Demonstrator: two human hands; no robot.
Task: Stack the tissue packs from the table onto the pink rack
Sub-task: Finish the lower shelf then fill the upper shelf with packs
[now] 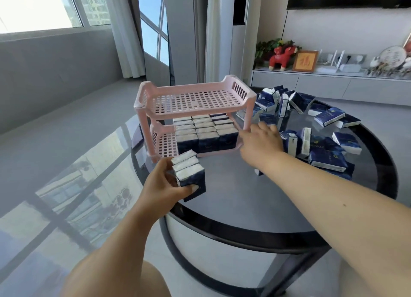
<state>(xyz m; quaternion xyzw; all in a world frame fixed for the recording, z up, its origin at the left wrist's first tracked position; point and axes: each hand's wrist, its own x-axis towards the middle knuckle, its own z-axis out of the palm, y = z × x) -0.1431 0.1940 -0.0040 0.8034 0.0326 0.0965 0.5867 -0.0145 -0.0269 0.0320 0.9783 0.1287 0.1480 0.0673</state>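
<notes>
A pink two-tier rack point(195, 101) stands at the far left of a round dark table point(244, 207). Its lower shelf holds several upright navy tissue packs point(205, 130) in rows; the top shelf is bare. My left hand point(164, 187) grips a small bundle of three navy packs point(189, 172) just in front of the rack's lower shelf. My right hand point(260, 139) reaches out with fingers extended beside the rack's right front leg, over the loose packs point(320, 145) scattered across the right side of the table.
More loose packs point(278, 98) lie behind the rack at the table's far side. A white cabinet point(322, 83) with ornaments stands beyond the table. Glossy floor lies to the left, and my knee point(151, 279) shows at the bottom.
</notes>
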